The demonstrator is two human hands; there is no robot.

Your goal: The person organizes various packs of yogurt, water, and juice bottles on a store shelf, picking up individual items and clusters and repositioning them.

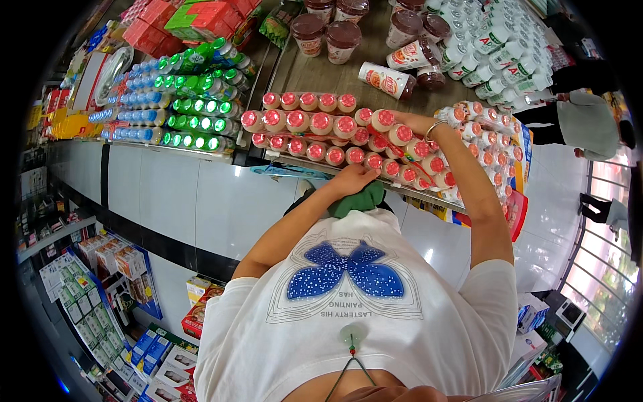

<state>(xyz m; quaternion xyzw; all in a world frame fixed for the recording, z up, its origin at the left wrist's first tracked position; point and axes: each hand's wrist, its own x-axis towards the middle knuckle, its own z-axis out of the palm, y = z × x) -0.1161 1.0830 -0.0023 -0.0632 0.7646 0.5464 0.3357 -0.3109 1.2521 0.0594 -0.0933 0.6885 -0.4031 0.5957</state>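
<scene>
Hands (416, 123) flank packs of red-capped bottles (400, 134).

Right hand (415, 122), centre: fingertips hidden behind red-capped bottles (345, 126). Left hand (353, 179): overlaps green cloth (362, 201); contact hard to judge. Brown-lidded cup (352, 8), top: cut by upper edge. Distant figure (615, 213), right: too small for detail. Blue boxes (149, 352), lower left: print unreadable.
</scene>
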